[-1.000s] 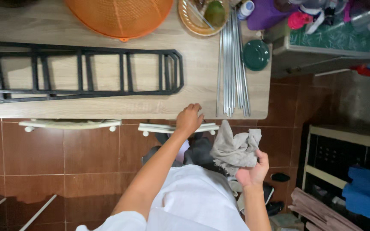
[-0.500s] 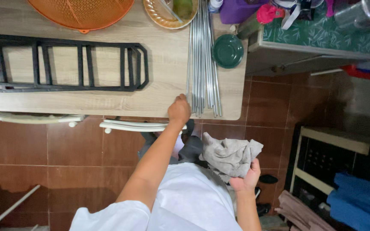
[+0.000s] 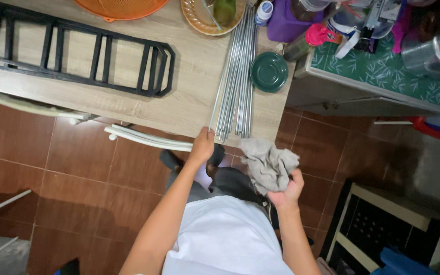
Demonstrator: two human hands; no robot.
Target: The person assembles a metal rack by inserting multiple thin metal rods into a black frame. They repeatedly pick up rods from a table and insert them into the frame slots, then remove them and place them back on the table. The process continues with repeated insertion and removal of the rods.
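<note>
Pinching one metal rod [image 3: 219, 97] at the table edge [image 3: 179, 125], left hand [image 3: 202, 146]; right hand [image 3: 287, 189] clenches grey cloth [image 3: 268, 164].

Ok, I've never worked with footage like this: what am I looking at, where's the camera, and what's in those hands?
There is no machine here: a person works with bare hands, and the one camera sits on their head, looking straight down. The left hand grips the near end of one thin silver metal rod, which lies beside a bundle of matching rods on the light wooden table. The right hand holds a crumpled grey cloth. Also on the table: a black metal ladder-like frame, a round dark green lid, an orange mesh cover and a tan plate.
</note>
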